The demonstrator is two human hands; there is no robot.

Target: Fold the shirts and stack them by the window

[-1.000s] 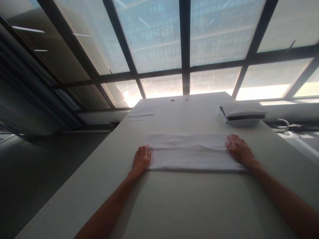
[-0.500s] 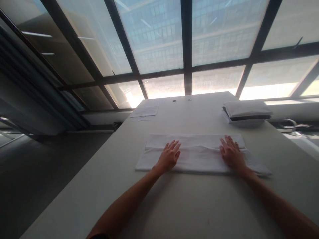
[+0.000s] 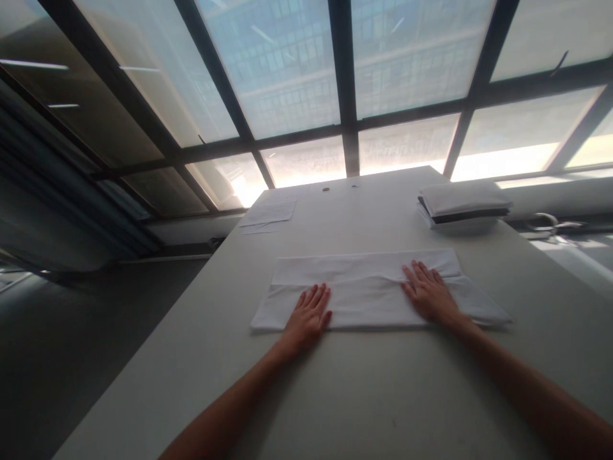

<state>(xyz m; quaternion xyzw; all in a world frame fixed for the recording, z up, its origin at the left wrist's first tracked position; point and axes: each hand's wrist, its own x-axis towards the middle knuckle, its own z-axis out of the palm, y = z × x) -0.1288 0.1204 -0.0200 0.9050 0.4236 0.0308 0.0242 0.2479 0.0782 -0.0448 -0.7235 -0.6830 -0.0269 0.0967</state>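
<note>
A folded white cloth lies flat and wide across the white table, with a crease running along its length. On its left part rests my left hand, palm down and fingers stretched out. My right hand lies flat on the right part, fingers spread, near the crease. Neither hand grips the cloth. Its right end tapers to a corner that reaches past my right wrist. What kind of cloth item it is cannot be made out.
A stack of folded cloths, white with a dark layer, sits at the table's back right. White sheets lie at the back left. Large windows rise behind the table, and a grey-blue curtain hangs at left.
My left hand has slid toward me and slightly left over the cloth. My right hand stays flat, nearly in place. The whole view has shifted a little.
</note>
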